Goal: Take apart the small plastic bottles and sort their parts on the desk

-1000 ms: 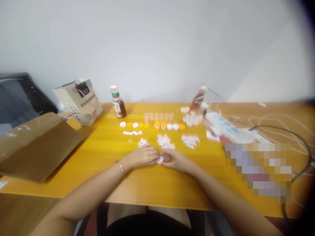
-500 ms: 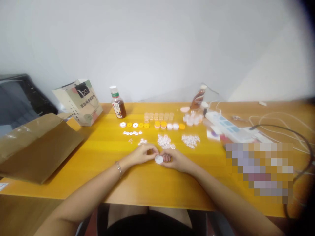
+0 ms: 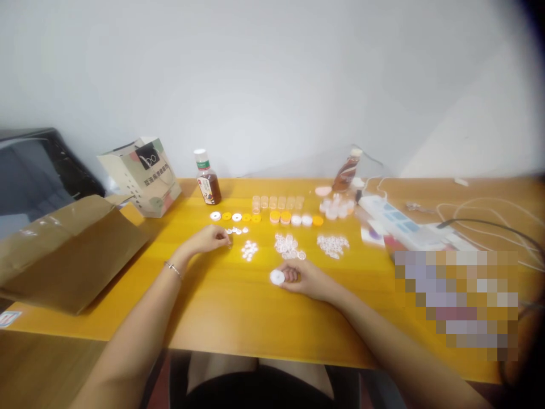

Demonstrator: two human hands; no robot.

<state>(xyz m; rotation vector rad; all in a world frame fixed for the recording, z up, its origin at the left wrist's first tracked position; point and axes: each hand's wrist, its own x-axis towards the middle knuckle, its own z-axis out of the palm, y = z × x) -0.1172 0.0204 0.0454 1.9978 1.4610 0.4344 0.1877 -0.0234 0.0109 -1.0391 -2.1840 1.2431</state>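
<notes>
My right hand [image 3: 300, 278] grips a white round cap [image 3: 277, 277] between thumb and fingers, its face turned up. Over at the left, my left hand [image 3: 210, 238] has its fingertips drawn together at the tabletop, where tiny pieces lay; whether it holds one is too small to see. Just beyond those fingers are several small white pieces [image 3: 238, 230]. To their right lie a cluster of white dots [image 3: 249, 250], a pile of clear discs [image 3: 287, 247] and another pile of clear rings [image 3: 333, 245]. Behind them runs a row of white and orange caps [image 3: 256, 218].
Small clear cups [image 3: 281, 202] stand in a row further back. A juice bottle [image 3: 208, 187], a paper bag [image 3: 149, 182] and a cardboard box [image 3: 72, 255] are on the left. At right are a cola bottle [image 3: 344, 173], a power strip [image 3: 392, 218] and loose cables.
My left hand has left the cap and moved left and away from me to the tiny pieces, uncovering the white dots. My right hand still holds the cap in nearly the same place.
</notes>
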